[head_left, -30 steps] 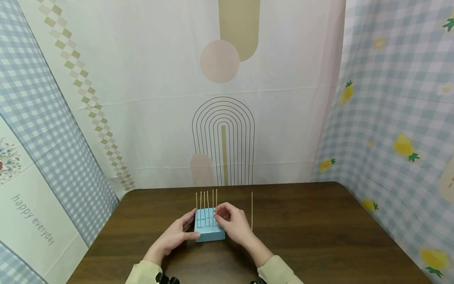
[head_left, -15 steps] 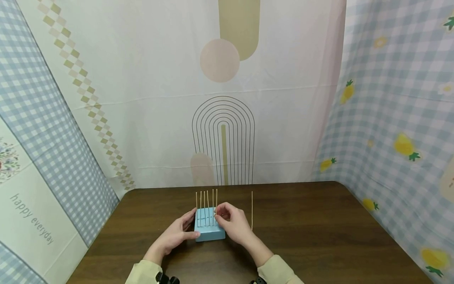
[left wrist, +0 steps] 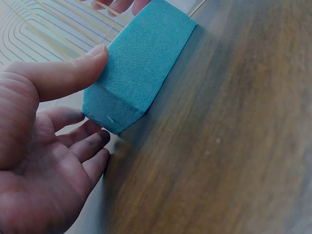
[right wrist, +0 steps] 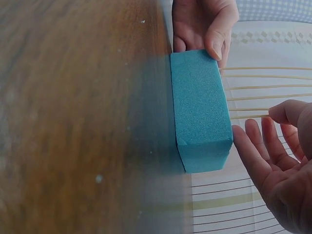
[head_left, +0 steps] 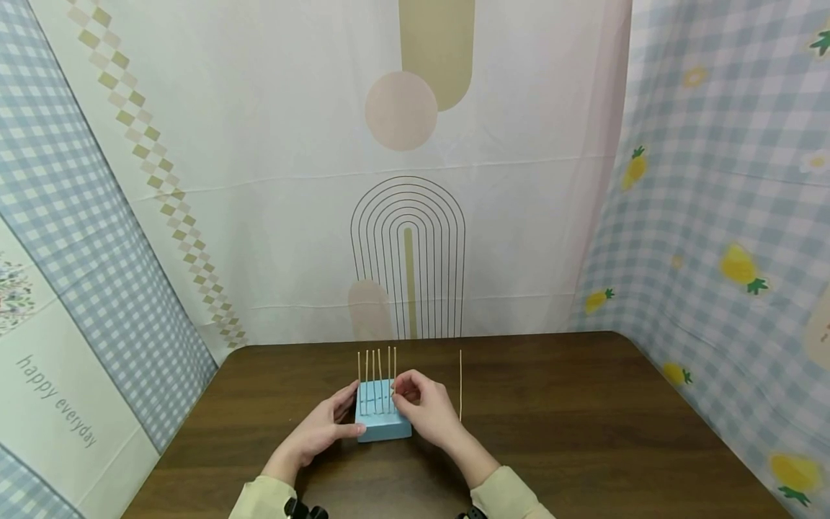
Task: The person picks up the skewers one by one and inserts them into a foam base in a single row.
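A pale blue foam block (head_left: 385,432) sits on the table with several thin bamboo skewers standing upright in a row in its top. My left hand (head_left: 322,427) grips the block's left end; the thumb presses on the front top edge, and the fingers lie along the side and back. With thumb and index finger, my right hand (head_left: 429,408) pinches the rightmost skewer (head_left: 395,360) low down, just above the foam. In the right wrist view the other fingers of that hand (right wrist: 282,168) spread loosely near the block's right end, one fingertip right at its edge.
One more skewer (head_left: 461,386) lies on the brown wooden table (head_left: 558,432), to the right of my right hand. Beyond the table's back edge hangs a white patterned cloth (head_left: 285,238), with checked cloths on both sides.
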`<action>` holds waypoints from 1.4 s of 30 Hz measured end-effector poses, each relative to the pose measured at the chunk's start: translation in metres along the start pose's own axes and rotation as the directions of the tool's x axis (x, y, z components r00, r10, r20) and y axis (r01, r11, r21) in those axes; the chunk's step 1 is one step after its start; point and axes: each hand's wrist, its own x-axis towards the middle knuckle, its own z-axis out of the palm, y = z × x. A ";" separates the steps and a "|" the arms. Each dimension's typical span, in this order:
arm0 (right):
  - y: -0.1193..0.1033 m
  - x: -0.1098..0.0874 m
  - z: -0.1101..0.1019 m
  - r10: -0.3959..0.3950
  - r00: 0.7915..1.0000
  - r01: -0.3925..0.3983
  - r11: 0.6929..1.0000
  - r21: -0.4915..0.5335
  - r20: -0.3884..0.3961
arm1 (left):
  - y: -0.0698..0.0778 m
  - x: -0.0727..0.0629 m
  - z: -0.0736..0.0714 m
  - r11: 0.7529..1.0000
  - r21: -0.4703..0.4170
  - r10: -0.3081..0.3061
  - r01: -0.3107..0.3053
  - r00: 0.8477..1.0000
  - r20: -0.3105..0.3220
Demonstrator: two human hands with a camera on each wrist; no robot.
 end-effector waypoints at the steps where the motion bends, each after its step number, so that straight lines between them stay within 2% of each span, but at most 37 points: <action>1: 0.000 0.000 0.000 -0.001 1.000 0.001 1.000 -0.001 0.000 | 0.000 0.000 0.000 1.000 -0.001 0.000 0.000 1.000 -0.001; 35: 0.000 0.003 -0.007 0.017 1.000 -0.019 0.995 0.097 0.022 | 0.001 -0.001 -0.002 1.000 0.008 0.003 -0.003 1.000 -0.006; 38: 0.004 0.004 -0.012 0.047 0.998 -0.052 0.989 0.141 0.038 | 0.000 -0.001 -0.002 1.000 0.009 0.007 -0.007 1.000 0.000; 42: 0.015 0.007 -0.026 0.132 0.988 -0.146 0.965 0.216 0.076 | -0.002 0.000 -0.001 1.000 0.008 0.011 -0.011 1.000 0.012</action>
